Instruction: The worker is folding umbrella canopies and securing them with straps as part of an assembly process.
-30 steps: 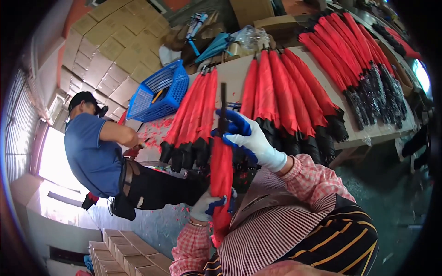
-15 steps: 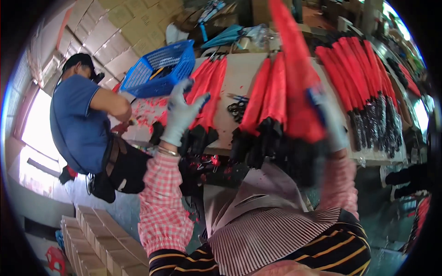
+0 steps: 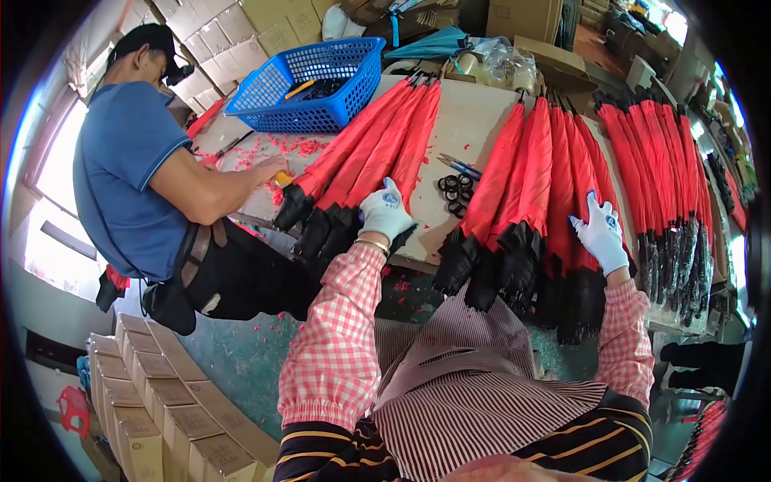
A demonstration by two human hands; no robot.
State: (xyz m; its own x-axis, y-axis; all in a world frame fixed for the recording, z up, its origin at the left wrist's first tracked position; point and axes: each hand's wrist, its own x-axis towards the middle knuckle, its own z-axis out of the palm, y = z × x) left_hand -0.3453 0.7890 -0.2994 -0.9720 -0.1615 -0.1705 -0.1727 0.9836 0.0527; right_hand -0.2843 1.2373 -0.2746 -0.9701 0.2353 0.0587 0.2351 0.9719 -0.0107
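Note:
Folded red umbrellas with black ends lie in bunches on a table. My left hand (image 3: 387,210), in a white glove, is closed over the rightmost umbrella (image 3: 418,149) of the left bunch, near its black end. My right hand (image 3: 602,233), gloved too, rests with fingers apart on the right side of the middle bunch (image 3: 536,177); nothing shows lifted in it. Between these two bunches lie several black rings (image 3: 458,193) and a pointed tool with blue handles (image 3: 462,166), perhaps scissors.
At the right, more red umbrellas (image 3: 658,161) have clear plastic over their lower ends. A blue basket (image 3: 353,100) stands at the back left. On my left a co-worker (image 3: 132,185) in a blue shirt handles something yellow beside red scraps. Cartons (image 3: 169,402) stand on the floor at the lower left.
The red umbrella that was raised by my right hand is down among the middle bunch. My left hand went from raised and open down onto the left bunch. The view has shifted.

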